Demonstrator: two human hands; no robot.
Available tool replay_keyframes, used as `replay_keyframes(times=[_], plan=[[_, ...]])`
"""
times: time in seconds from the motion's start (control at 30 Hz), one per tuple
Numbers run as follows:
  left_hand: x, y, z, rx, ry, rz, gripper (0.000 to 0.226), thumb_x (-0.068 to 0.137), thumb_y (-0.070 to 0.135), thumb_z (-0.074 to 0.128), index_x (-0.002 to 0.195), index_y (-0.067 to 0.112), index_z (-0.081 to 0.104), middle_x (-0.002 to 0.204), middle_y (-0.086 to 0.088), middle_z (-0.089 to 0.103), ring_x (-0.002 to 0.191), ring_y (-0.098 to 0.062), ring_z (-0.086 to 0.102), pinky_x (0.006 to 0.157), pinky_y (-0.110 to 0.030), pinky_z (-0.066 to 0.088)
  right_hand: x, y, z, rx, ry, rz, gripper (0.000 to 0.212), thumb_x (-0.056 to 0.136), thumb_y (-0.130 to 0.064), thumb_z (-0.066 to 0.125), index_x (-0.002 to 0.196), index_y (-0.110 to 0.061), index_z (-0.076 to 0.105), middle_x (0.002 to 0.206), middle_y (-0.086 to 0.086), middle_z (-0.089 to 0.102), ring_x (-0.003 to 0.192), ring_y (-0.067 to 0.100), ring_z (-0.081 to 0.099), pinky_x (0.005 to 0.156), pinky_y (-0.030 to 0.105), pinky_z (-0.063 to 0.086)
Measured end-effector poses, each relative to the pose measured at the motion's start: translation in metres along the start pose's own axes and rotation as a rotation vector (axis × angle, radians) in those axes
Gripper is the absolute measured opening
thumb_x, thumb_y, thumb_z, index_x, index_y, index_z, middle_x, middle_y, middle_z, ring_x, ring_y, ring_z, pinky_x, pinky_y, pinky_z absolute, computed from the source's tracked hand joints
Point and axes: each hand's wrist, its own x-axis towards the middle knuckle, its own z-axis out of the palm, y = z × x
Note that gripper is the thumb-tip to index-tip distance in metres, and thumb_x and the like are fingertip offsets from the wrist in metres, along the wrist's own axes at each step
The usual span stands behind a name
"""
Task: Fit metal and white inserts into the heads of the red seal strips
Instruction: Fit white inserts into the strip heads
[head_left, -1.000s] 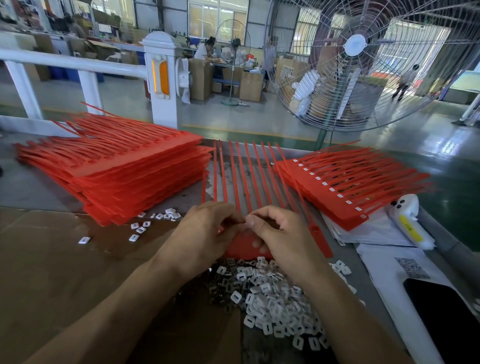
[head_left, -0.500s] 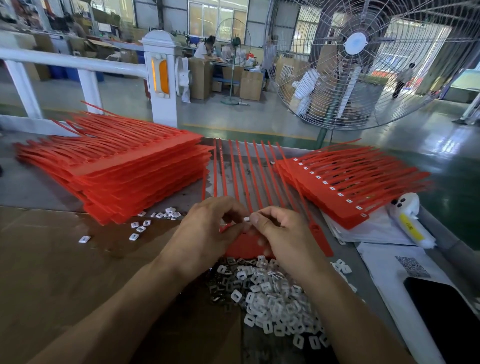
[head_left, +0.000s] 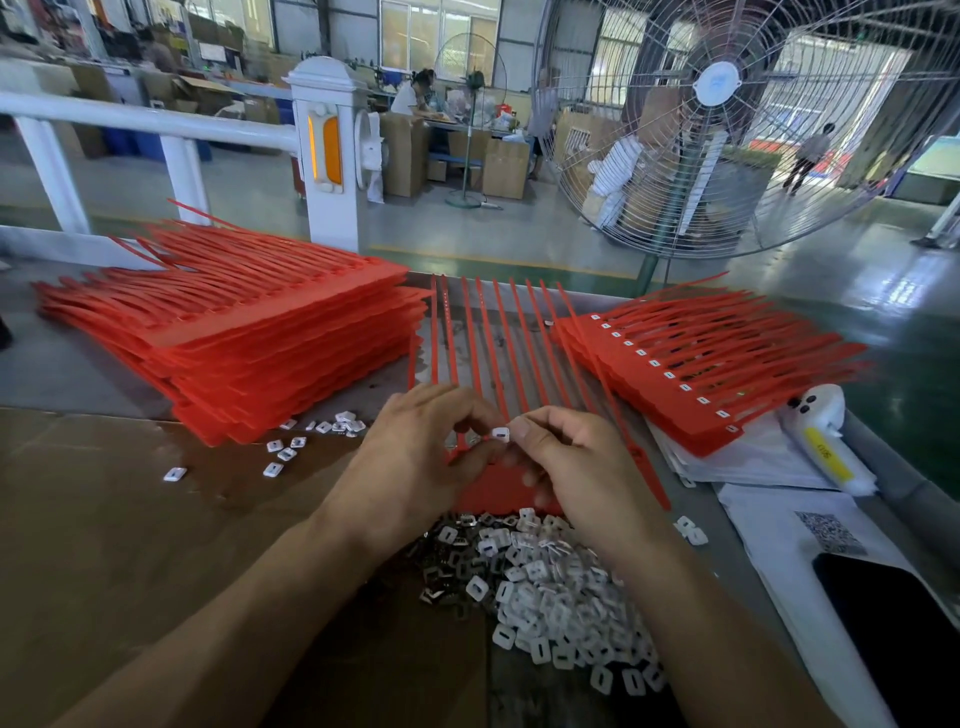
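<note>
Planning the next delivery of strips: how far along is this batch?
Done: the right stack shows white inserts in its heads. In hand: both hands, left hand and right hand, pinch one white insert over the sheet. Left: the taller left stack.

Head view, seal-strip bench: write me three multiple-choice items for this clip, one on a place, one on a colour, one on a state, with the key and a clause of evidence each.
1. Where is the stack of strips with white inserts already in their heads?
A. right of the hands
B. left of the hands
C. on the floor

2. What colour is the strip sheet under the hands?
A. blue
B. red
C. white

3. What are the two hands doing?
A. resting flat on the cardboard
B. pinching a small white insert between them
C. lifting the phone

Key: 1 A, the finished stack shows a row of white squares; 2 B, the strip sheet is red; 3 B, the left hand and right hand meet on the white insert.
</note>
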Motion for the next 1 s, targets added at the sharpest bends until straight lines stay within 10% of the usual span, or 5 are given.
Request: replay_keyframes(times=[0.7,1.0], plan=[[0.004,-0.022,0.003,0.243,-0.153,-0.360,0.014,0.090,0.047,0.070,0.101,0.039,0.073,0.111,0.022,0.056,0.118,-0.006,0.042,0.092,-0.028,0.019,0.002,0.003,-0.022,-0.381,0.051,0.046,0.024,0.098,-0.049,0.062,0.082,-0.032,0.071,0.085,0.004,0.076,0.078,0.029,0.070,0.064,0.033,0.055],[0.000,-0.018,-0.004,0.373,-0.223,-0.236,0.022,0.095,0.044,0.063,0.116,0.043,0.069,0.120,0.021,0.061,0.123,-0.007,0.045,0.098,-0.031,0.024,0.002,0.006,-0.031,-0.440,-0.069,0.039,0.010,0.093,-0.039,0.073,0.084,-0.034,0.074,0.081,-0.023,0.072,0.073,-0.007,0.065,0.065,0.020,0.043]])
